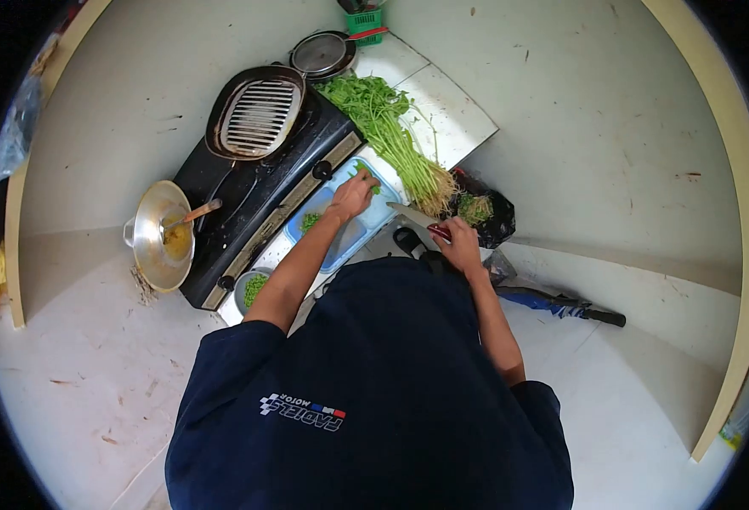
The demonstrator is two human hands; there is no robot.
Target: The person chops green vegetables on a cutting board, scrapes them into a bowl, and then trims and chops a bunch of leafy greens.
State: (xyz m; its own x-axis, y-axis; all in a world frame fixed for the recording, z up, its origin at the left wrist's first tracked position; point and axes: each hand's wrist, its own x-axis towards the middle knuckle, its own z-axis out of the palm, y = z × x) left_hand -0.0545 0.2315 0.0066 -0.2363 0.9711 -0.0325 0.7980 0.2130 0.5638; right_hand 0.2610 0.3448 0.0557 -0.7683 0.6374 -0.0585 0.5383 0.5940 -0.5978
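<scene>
My left hand is closed over some green leaves at the far end of a light blue compartment tray. Chopped greens lie in another part of that tray. In my right hand is a knife with a dark red handle, its blade pointing left toward the tray's edge. A large bunch of leafy greens with long pale stems and roots rests just beyond the tray. Below my left forearm, a small bowl holds more chopped greens.
A black stove runs along the left, carrying a ridged grill pan. Beside it sits a metal wok with a wooden-handled utensil. A strainer and green basket stand behind. A black plastic bag with root trimmings is at right.
</scene>
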